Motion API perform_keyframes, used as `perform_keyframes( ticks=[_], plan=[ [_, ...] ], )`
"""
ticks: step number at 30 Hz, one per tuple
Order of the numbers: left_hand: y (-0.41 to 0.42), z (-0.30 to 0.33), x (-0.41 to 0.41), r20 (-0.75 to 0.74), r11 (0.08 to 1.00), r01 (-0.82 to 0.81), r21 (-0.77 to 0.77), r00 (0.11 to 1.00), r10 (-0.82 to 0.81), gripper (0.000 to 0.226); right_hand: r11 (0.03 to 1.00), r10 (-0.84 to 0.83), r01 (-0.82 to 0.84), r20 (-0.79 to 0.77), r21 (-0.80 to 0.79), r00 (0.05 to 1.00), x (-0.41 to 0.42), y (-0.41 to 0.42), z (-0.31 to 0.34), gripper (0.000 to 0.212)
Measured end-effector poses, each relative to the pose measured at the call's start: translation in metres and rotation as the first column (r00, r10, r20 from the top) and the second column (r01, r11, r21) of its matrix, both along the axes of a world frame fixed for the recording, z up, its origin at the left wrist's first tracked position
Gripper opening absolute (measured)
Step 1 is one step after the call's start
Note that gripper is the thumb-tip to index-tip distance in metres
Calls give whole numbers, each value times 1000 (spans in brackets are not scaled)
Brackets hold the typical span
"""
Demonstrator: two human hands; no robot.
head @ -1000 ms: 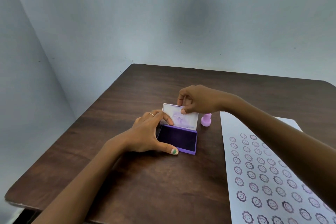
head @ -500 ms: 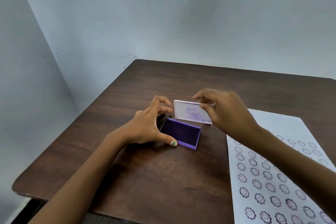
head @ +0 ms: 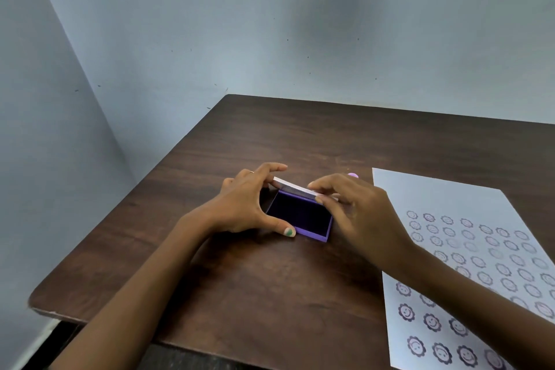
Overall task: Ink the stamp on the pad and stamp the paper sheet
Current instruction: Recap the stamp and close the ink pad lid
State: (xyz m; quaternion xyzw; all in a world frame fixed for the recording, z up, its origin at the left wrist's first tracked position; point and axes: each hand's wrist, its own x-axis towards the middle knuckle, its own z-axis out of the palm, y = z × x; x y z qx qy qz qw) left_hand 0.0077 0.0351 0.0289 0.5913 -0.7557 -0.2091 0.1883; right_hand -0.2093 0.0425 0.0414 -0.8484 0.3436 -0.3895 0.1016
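A purple ink pad lies open on the dark wooden table, its dark inked face showing. My left hand grips the pad's left side, thumb at the near corner and fingers at the far corner. My right hand pinches the pad's white lid, which hangs tilted, almost edge-on, over the pad's far edge. Only the pink top of the stamp shows behind my right hand. The white paper sheet lies to the right, covered with several purple smiley flower prints.
The table sits in a corner, with pale blue walls behind it and to its left. Its near edge and rounded left corner are close to my left forearm. The paper runs off the right side of the view.
The lid, held up facing me and off to the right of the pad half a second ago, has come down and lies low and flatter over the pad's far edge. My left hand stays on the pad.
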Motion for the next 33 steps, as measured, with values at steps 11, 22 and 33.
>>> perform_keyframes(
  ticks=[11,22,33],
  plan=[
    [-2,-4,0,47,999,15,-30,999,-13,76,993,77,-88,-128,-78,989,-3,12,-13,15],
    [-1,-2,2,57,1000,15,7,998,-15,72,997,-55,60,-111,46,992,-6,12,-6,18],
    [2,9,11,-4,993,66,96,998,-66,68,918,-90,140,-150,370,985,-20,8,-13,67]
  ],
)
